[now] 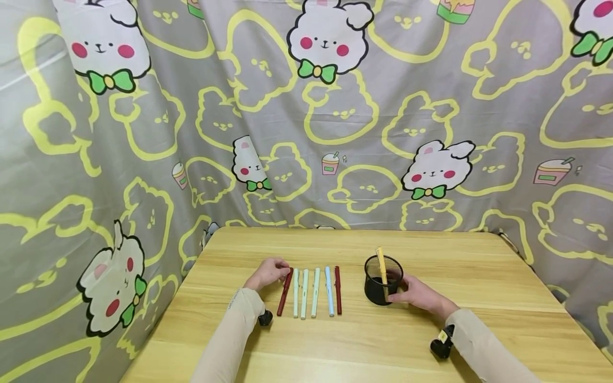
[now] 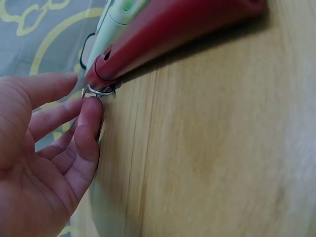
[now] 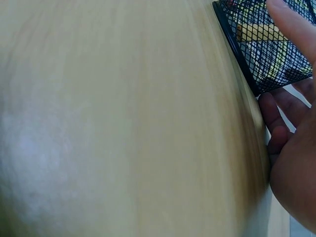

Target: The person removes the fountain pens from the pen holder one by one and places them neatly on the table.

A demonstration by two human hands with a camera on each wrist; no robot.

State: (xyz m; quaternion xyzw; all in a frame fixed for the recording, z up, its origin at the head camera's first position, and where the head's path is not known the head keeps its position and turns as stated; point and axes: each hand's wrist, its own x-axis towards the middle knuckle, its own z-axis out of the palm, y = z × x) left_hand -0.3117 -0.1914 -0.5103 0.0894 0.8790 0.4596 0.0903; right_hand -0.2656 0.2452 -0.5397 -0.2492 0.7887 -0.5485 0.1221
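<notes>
On the wooden table lies a row of pens: a dark red pen (image 1: 285, 292) at the left end, three pale green pens (image 1: 304, 293), a light blue pen (image 1: 329, 291), and another dark red pen (image 1: 338, 290) at the right. My left hand (image 1: 269, 273) is at the far end of the leftmost red pen. In the left wrist view a fingertip touches that pen (image 2: 163, 37) by its metal clip, with the thumb slightly apart. My right hand (image 1: 421, 294) grips the side of a black mesh pen cup (image 1: 375, 292), thumb across the mesh (image 3: 276, 54). A yellow pen (image 1: 382, 266) leans upright inside the cup.
The table (image 1: 349, 351) reaches back to a grey curtain (image 1: 345, 127) printed with yellow outlines and white cartoon animals. Another part of the curtain hangs along the left side. Dark wrist cameras (image 1: 441, 343) are strapped on both sleeves.
</notes>
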